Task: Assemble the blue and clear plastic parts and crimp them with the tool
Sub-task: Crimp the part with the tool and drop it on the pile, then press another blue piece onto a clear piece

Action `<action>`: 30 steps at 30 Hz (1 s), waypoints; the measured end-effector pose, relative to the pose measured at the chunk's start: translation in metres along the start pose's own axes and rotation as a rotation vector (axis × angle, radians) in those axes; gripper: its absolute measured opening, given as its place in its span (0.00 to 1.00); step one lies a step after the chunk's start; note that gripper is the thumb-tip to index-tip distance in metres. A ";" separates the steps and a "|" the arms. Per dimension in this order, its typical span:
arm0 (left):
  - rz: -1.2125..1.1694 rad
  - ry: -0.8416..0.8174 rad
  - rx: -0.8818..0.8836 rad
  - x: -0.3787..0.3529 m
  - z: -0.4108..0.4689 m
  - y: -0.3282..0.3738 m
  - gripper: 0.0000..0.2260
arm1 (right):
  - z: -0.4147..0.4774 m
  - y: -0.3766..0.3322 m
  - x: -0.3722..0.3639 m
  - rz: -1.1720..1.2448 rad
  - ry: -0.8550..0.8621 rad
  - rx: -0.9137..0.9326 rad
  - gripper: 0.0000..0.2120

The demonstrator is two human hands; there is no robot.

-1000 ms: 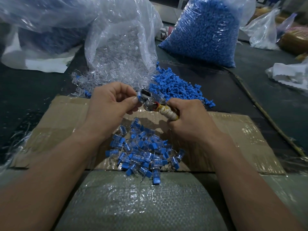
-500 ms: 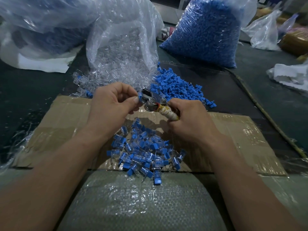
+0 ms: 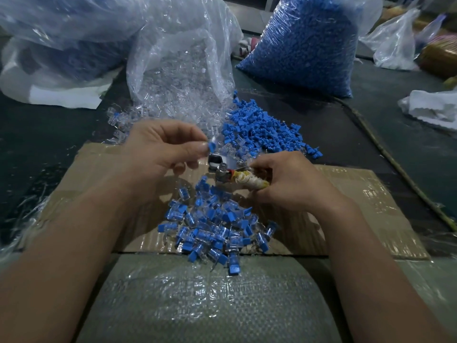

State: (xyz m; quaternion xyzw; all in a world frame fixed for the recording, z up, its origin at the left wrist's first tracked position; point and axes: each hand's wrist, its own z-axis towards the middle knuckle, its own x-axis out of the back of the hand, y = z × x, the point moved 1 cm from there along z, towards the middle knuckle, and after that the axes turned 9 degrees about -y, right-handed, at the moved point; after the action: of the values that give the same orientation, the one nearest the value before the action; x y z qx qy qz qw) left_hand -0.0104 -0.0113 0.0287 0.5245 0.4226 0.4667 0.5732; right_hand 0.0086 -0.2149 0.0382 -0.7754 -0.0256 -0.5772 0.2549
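Observation:
My left hand (image 3: pixel 160 149) pinches a small blue and clear part (image 3: pixel 212 145) between thumb and fingertips, just above the metal jaws of the crimping tool (image 3: pixel 221 167). My right hand (image 3: pixel 291 181) grips the tool's tape-wrapped handles (image 3: pixel 249 181). Below both hands lies a heap of joined blue-and-clear pieces (image 3: pixel 212 226) on the cardboard sheet (image 3: pixel 371 219). Loose blue parts (image 3: pixel 267 129) are piled beyond the tool. Loose clear parts (image 3: pixel 178 105) spill from an open plastic bag.
A full bag of blue parts (image 3: pixel 304 43) stands at the back right. Large plastic bags (image 3: pixel 61 40) lie at the back left, more bags (image 3: pixel 395 43) and white wrapping (image 3: pixel 430 107) at the right. A woven sack (image 3: pixel 207 300) covers the near edge.
My left hand has lifted the small part up out of the tool's jaws. The right hand and the tool have dropped slightly.

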 end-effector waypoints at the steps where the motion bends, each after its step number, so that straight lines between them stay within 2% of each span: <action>1: 0.000 -0.074 0.035 0.000 -0.001 0.000 0.04 | 0.001 0.001 0.000 -0.004 -0.016 -0.003 0.17; 6: 0.051 -0.389 0.094 -0.006 -0.004 -0.001 0.09 | 0.003 0.005 -0.002 -0.045 -0.064 0.008 0.17; 9: 0.088 -0.425 0.106 -0.005 -0.002 -0.002 0.11 | 0.004 0.006 -0.004 -0.073 -0.080 0.009 0.20; 11: 0.108 -0.433 0.107 -0.005 -0.003 -0.001 0.12 | 0.004 0.006 -0.005 -0.096 -0.103 0.001 0.26; 13: 0.077 -0.360 0.100 -0.005 -0.003 -0.001 0.10 | 0.003 0.007 -0.005 -0.097 -0.123 -0.012 0.32; 16: 0.038 -0.003 0.099 -0.002 0.001 -0.005 0.03 | 0.002 0.007 -0.004 -0.076 -0.123 -0.014 0.35; 17: 0.099 0.133 0.082 0.000 0.003 -0.008 0.00 | 0.001 0.007 -0.003 -0.072 -0.124 -0.013 0.36; 18: 0.236 0.258 0.050 0.003 0.005 -0.011 0.03 | 0.001 0.007 -0.003 -0.074 -0.127 -0.010 0.36; 21: 0.625 0.431 -0.005 0.011 0.010 -0.017 0.11 | 0.001 0.008 -0.002 -0.051 -0.123 -0.006 0.36; 23: 0.806 0.424 0.011 0.018 0.015 -0.023 0.16 | 0.000 0.009 0.001 0.033 -0.079 -0.016 0.34; 25: 0.943 0.350 0.086 0.023 0.022 -0.029 0.20 | -0.001 0.009 0.002 0.087 -0.033 -0.016 0.34; 28: 1.125 0.166 0.267 0.026 0.029 -0.040 0.25 | 0.000 0.010 0.002 0.082 0.028 0.004 0.24; 30: 1.233 0.076 0.301 0.025 0.031 -0.044 0.25 | 0.002 0.010 0.002 0.095 0.071 0.009 0.19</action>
State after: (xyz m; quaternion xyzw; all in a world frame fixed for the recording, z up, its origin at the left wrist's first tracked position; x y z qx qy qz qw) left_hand 0.0286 0.0061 -0.0124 0.7294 0.1239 0.6648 0.1036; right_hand 0.0145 -0.2236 0.0359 -0.7537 0.0173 -0.5914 0.2863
